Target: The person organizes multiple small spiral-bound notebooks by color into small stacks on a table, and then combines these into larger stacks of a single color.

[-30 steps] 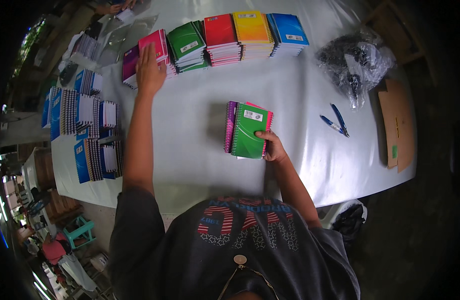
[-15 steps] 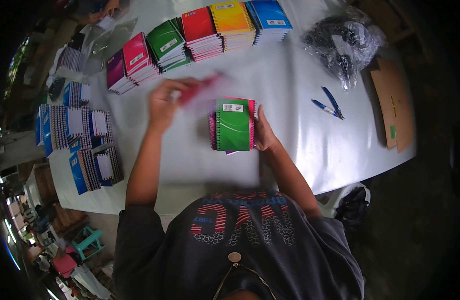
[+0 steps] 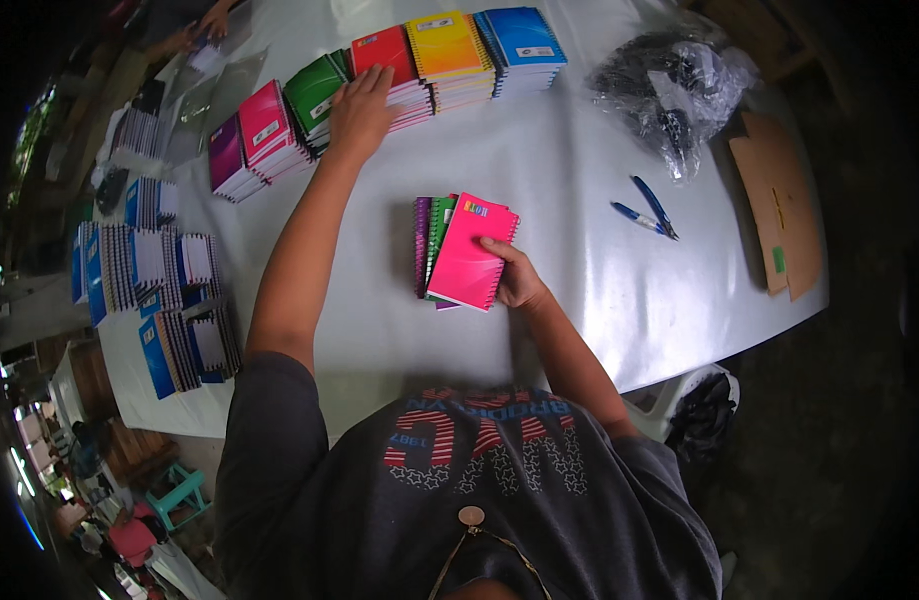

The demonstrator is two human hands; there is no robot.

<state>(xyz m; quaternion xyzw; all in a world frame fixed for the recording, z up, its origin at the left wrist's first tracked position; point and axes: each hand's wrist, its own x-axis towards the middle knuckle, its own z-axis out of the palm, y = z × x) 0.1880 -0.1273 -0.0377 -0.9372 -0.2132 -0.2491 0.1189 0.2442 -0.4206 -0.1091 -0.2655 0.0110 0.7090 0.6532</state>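
Underneath everything, a white table [image 3: 580,330], wide and curving off toward the edges of the view. Along its far side, a row of notebook stacks: purple stack [image 3: 225,160], pink stack [image 3: 270,130], green stack [image 3: 315,95], red stack [image 3: 405,75], yellow stack [image 3: 448,55], blue stack [image 3: 525,45], set side by side and touching or nearly so. Off to the left edge, more notebooks [image 3: 145,290], mostly blue-backed, standing packed on their edges. Far right, a flat piece of brown cardboard [image 3: 775,215], and beyond it toward the far corner a crumpled clear plastic bag [image 3: 670,95] with dark contents. Nearer the middle, a small pile of notebooks [image 3: 450,250] lying flat, a bright pink one on top with green and purple covers showing at its left side. Left hand [image 3: 362,110] stretched out across the table, palm down and fingers spread flat, resting over the green and red stacks; nothing visibly gripped. Right hand [image 3: 520,275] at the right edge of the small pile, fingers curled onto the pink cover and holding it there. Just right of that, two blue pens [image 3: 645,210] lying loose between the pile and the cardboard.
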